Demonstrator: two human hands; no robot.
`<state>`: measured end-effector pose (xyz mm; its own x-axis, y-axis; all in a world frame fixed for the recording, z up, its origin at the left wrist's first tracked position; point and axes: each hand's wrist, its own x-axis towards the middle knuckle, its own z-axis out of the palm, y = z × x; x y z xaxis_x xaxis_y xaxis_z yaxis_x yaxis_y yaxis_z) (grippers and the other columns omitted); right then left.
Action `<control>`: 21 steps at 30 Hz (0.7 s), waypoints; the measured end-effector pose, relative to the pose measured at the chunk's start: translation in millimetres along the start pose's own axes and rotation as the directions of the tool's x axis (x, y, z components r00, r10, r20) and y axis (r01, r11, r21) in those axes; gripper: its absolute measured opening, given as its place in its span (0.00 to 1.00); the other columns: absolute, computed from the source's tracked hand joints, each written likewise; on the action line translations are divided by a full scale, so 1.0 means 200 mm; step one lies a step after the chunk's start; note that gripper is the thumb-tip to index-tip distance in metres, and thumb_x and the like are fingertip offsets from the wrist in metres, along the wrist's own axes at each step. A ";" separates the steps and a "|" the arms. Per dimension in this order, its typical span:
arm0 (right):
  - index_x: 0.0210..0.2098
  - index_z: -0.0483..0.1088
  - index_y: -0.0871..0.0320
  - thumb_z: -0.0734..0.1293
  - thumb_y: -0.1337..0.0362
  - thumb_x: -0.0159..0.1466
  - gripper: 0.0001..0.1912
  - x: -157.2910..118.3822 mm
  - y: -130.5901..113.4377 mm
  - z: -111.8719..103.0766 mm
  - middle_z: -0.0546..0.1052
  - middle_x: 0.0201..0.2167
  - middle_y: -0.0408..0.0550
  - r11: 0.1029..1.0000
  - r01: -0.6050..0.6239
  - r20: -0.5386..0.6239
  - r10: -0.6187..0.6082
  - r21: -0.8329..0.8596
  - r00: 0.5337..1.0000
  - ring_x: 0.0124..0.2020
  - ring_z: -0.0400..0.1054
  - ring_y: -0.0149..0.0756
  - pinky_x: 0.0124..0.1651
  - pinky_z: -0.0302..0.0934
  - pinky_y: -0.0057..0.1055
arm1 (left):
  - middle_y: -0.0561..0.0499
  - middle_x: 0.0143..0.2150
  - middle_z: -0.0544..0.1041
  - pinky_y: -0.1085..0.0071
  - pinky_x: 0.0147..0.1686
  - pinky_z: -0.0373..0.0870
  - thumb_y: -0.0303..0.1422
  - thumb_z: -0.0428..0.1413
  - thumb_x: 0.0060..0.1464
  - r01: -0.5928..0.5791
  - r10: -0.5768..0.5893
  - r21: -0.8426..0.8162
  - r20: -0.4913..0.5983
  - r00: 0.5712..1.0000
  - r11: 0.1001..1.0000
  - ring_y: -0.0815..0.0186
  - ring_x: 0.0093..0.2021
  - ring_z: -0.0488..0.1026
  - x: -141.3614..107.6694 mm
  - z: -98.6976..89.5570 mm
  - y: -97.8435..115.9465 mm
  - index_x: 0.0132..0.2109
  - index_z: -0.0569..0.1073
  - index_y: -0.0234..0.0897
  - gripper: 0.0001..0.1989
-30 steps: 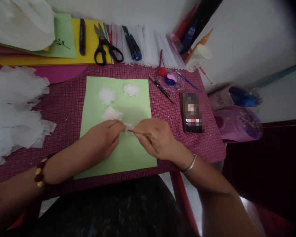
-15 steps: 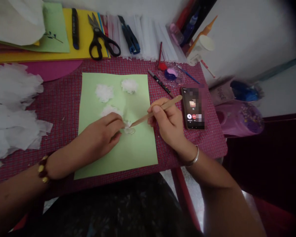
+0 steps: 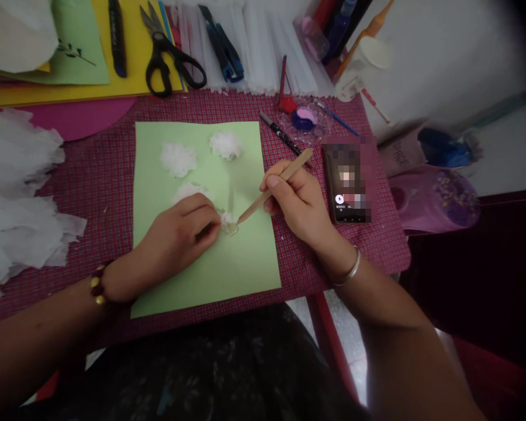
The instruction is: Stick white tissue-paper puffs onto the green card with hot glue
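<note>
A light green sheet of paper [image 3: 241, 263] lies on the table in front of me. Two white fluffy tissue puffs [image 3: 179, 159] sit near its top, and a third puff [image 3: 190, 192] is partly hidden behind my left hand. My left hand [image 3: 182, 228] rests over the sheet, fingertips pinched at a small white tissue bit [image 3: 226, 218]. Between the thumb and fingers of my right hand [image 3: 296, 199] is a flat wooden stick [image 3: 263, 199], slanting down to the left. Its lower tip meets the sheet beside the tissue bit, at a glossy clear patch [image 3: 231, 229].
Black-handled scissors [image 3: 160, 55], a marker [image 3: 117, 41] and a box cutter [image 3: 222, 47] lie along the back. White tissue layers [image 3: 20, 199] spread at left. Right of the sheet are a pen [image 3: 280, 131], a paint dish [image 3: 304, 120] and a phone [image 3: 346, 187].
The stick's tip has shifted slightly right and its angle has become steeper. My left fingertips stay by the tissue bit. The whole view has shifted a little.
</note>
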<state>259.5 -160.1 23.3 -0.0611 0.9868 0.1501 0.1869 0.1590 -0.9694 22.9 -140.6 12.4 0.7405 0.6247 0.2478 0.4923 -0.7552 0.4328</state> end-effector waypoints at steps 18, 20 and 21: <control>0.36 0.65 0.55 0.61 0.43 0.69 0.21 0.02 0.04 0.07 0.73 0.22 0.38 0.997 -0.075 0.078 0.072 0.030 0.994 0.20 0.64 0.25 0.24 0.60 0.25 | 0.47 0.42 0.75 0.70 0.40 0.72 0.20 0.44 0.59 -0.079 0.080 -0.051 0.004 0.997 0.996 0.64 0.42 0.74 -0.02 -0.04 -0.02 0.44 0.70 0.40 0.15; 0.35 0.65 0.55 0.61 0.43 0.69 0.21 0.02 0.03 0.07 0.72 0.23 0.38 0.997 -0.073 0.081 0.070 0.032 0.994 0.20 0.63 0.25 0.24 0.60 0.25 | 0.48 0.41 0.75 0.70 0.41 0.73 0.21 0.44 0.60 -0.093 0.095 -0.058 0.028 0.995 0.994 0.64 0.42 0.74 -0.02 -0.04 -0.02 0.43 0.72 0.41 0.15; 0.35 0.65 0.55 0.61 0.43 0.69 0.21 0.02 0.03 0.07 0.72 0.22 0.38 0.997 -0.071 0.074 0.069 0.037 0.995 0.20 0.63 0.25 0.23 0.59 0.25 | 0.48 0.41 0.75 0.70 0.41 0.73 0.21 0.44 0.61 -0.083 0.086 -0.065 0.037 0.996 0.994 0.63 0.42 0.74 -0.02 -0.03 -0.02 0.43 0.73 0.41 0.16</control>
<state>247.3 -155.6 16.0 -0.1207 0.9903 0.0684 0.1547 0.0868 -0.9841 15.6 -138.5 15.9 0.7967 0.5495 0.2515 0.3978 -0.7901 0.4662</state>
